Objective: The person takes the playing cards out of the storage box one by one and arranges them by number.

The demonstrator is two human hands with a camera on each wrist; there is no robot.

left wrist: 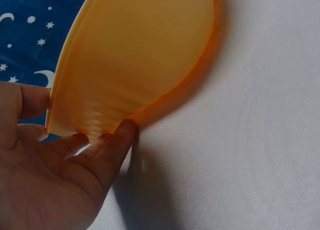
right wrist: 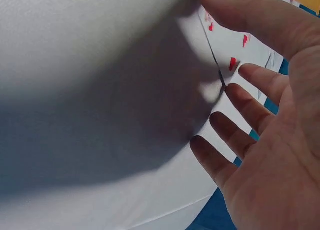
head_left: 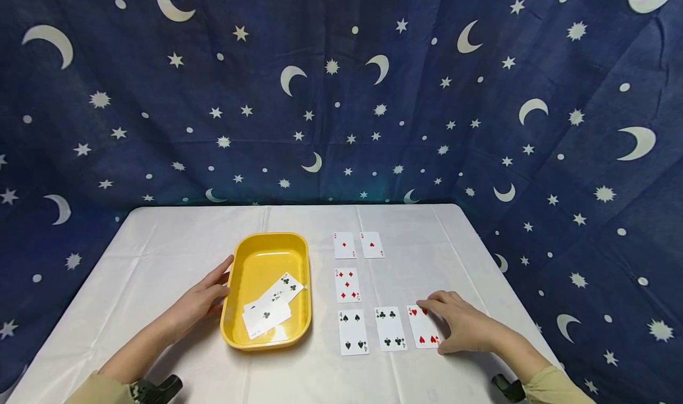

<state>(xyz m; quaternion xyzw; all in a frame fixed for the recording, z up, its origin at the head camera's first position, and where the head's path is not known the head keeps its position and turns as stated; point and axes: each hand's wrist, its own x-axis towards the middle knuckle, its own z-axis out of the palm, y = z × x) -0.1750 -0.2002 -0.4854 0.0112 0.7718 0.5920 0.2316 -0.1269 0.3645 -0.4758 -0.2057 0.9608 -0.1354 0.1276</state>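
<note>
My right hand [head_left: 466, 327] reaches over the four of hearts [head_left: 418, 328], which lies face up at the right end of the near row. Its thumb is at the card's near right corner, and the fingertips rest about the far edge; the fingers are spread and loosely bent. To its left lie the four of clubs [head_left: 390, 328] and the four of spades [head_left: 353, 331]. My left hand [head_left: 194, 306] touches the outer left wall of a yellow tray [head_left: 229, 327] with extended fingers. Inside the tray, several playing cards [head_left: 267, 318] overlap loosely, a club ace among them.
Beyond the near row lies the five of diamonds [head_left: 347, 285], with the ace of diamonds [head_left: 344, 245] and ace of hearts [head_left: 372, 245] farther back. A white cloth covers the table [head_left: 416, 232]. Behind it hangs a blue curtain [head_left: 341, 125] with moons and stars.
</note>
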